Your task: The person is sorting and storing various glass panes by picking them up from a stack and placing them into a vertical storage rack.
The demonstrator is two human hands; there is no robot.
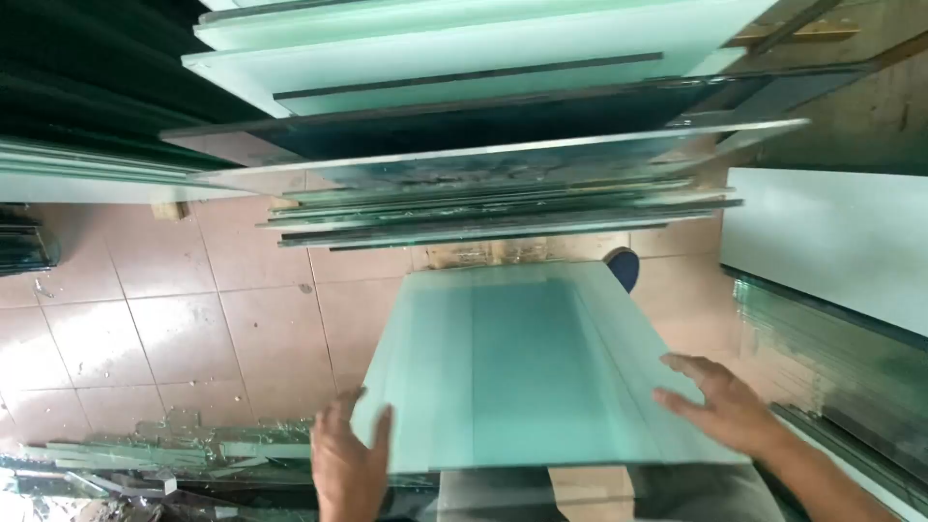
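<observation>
A stack of frosted pale-green glass sheets lies flat in front of me, blurred. My left hand presses against the stack's near left corner, fingers spread along the edge. My right hand rests on the near right edge with the fingers splayed on the glass. Neither hand closes around anything.
Many glass panes lean stacked edge-on ahead, with frosted white sheets above them. More panes stand at the right. Broken glass strips and shards litter the tiled floor at lower left. A blue object sits behind the stack.
</observation>
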